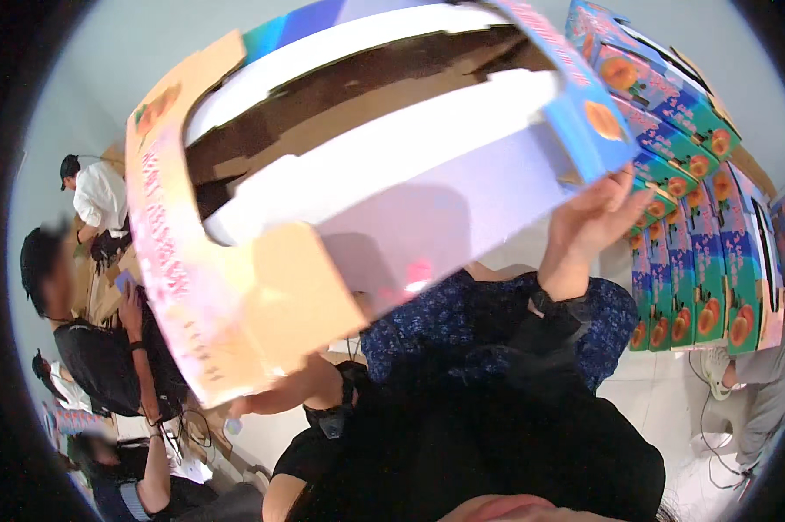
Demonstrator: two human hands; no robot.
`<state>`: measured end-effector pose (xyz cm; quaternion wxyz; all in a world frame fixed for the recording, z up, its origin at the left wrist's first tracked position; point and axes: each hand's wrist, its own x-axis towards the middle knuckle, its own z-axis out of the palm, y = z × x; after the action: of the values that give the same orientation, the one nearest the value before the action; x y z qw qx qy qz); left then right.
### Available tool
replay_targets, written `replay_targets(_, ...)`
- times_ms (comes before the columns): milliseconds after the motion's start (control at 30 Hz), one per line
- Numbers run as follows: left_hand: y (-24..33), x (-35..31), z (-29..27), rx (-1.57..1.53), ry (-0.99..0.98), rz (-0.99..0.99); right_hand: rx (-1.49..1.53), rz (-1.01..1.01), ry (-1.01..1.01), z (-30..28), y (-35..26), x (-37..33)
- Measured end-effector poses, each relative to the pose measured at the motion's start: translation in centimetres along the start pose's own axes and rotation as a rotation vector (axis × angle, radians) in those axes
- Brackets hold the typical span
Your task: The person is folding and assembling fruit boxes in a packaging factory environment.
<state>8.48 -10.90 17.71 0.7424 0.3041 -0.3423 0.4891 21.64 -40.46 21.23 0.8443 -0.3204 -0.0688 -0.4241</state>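
Note:
I hold a large open cardboard box [262,296] tilted up in front of me. Its outside is printed pink and blue with orange fruit pictures; its inside is brown with white flaps. My right hand [588,222], a black band on its wrist, grips the box's blue right end from below. My left hand [240,404] reaches under the brown flap at the box's lower left corner. That hand is mostly hidden by the flap, and the box rests on it.
A tall stack of similar blue and green fruit boxes [697,261] fills the right side. Several people sit at the left [96,348], one in white further back [96,196]. Another person's leg and shoe [740,374] show at the right. Blue patterned cloth [488,322] lies under the box.

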Motion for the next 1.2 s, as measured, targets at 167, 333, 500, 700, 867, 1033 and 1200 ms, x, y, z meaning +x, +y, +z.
replay_targets(167,-1.0,-3.7,-0.5,-0.063,0.109,-0.442,-0.104,-0.205,0.277,-1.9,-6.1,2.5)
replay_targets(333,-1.2,-6.5,0.0,0.121,0.493,-1.025,-0.201,-0.360,0.386,-9.6,-7.6,4.4)
replay_targets(500,-1.4,-6.0,0.8,0.130,0.191,-1.375,0.086,-0.203,0.162,-15.7,-8.5,4.6)
replay_targets(700,-2.1,-9.7,-0.9,0.172,0.129,-1.660,0.155,-0.112,-0.017,-19.6,-8.0,3.6)
replay_targets(867,-2.2,-12.2,-1.6,0.118,0.092,-1.767,-0.218,-0.001,0.005,-19.8,-8.4,1.3)
replay_targets(1033,-2.9,-11.5,-3.4,0.117,-0.087,-1.712,-0.270,0.169,0.250,-23.6,-7.3,-3.1)
replay_targets(1200,-3.2,-8.9,-4.4,0.247,-0.294,-1.675,-0.199,0.400,-0.095,-25.7,-5.9,-4.9)
